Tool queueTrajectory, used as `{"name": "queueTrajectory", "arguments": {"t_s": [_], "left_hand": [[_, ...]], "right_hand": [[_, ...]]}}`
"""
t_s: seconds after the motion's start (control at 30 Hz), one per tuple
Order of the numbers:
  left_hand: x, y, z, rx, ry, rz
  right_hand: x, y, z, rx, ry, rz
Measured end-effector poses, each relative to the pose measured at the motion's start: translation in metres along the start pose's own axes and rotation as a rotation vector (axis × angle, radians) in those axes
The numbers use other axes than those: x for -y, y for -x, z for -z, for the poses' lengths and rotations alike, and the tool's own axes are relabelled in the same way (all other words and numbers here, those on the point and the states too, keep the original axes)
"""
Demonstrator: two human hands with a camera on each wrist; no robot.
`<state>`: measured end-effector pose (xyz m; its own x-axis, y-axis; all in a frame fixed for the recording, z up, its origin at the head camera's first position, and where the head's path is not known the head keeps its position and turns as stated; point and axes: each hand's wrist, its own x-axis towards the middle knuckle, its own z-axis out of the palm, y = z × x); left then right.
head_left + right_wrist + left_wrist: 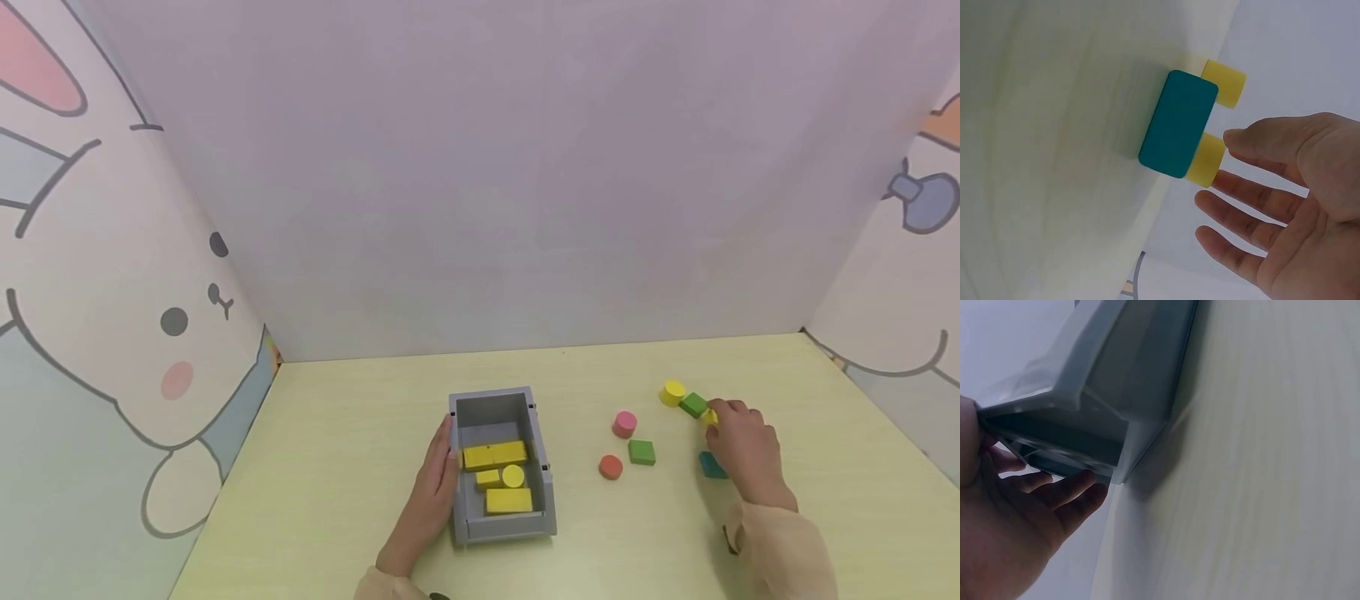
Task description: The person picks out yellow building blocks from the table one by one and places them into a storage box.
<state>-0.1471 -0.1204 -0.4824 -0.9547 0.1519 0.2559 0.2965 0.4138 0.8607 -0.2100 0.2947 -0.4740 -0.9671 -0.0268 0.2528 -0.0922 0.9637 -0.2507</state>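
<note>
1. The right hand (746, 450) is held partly open, with the thumb and pointing finger placed at a small yellow block (1205, 161) and the other fingers spread apart. Whether the block is pinched cannot be told.
2. The left hand (435, 492) is laid along the left side of a grey bin (502, 528). Its fingers are nearly straight and the bin's side is touched by them.
3. Inside the bin, only yellow shapes are seen: a long yellow bar (495, 456), a little yellow piece (487, 480), a yellow disc (513, 476) and a yellow brick (509, 501) at the near end. The bar and the brick are laid across the bin. The bin's own long way is pointed from near to far.
4. The small yellow block is found on the right of the table (322, 500), among loose blocks. It is partly hidden, so its long way cannot be told.
5. Near that hand, a teal block (1179, 124) is seen, tilted in the right wrist view. A green block (693, 405) and a yellow round block (672, 392) are seen farther back.
6. Between hand and bin, a pink round block (624, 424), a green square (642, 452) and a red round block (611, 467) are spread apart.
</note>
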Motion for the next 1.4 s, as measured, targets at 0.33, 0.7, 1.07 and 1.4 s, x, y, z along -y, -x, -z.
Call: {"name": "queueTrajectory", "arguments": {"t_s": [0.33, 0.7, 1.07, 1.4], "left_hand": [[0.011, -0.002, -0.002, 0.006, -0.008, 0.01], [0.012, -0.001, -0.003, 0.008, -0.015, 0.006], [0.011, -0.001, -0.002, 0.006, -0.014, 0.002], [0.007, -0.001, -0.002, 0.005, -0.009, 0.003]], "right_hand": [[-0.002, -0.003, -0.001, 0.033, -0.001, 0.0], [-0.004, -0.004, -0.002, 0.059, -0.064, -0.022], [-0.003, -0.003, -0.001, 0.063, -0.092, -0.026], [0.0, -0.001, 0.0, 0.031, -0.092, -0.012]]}}
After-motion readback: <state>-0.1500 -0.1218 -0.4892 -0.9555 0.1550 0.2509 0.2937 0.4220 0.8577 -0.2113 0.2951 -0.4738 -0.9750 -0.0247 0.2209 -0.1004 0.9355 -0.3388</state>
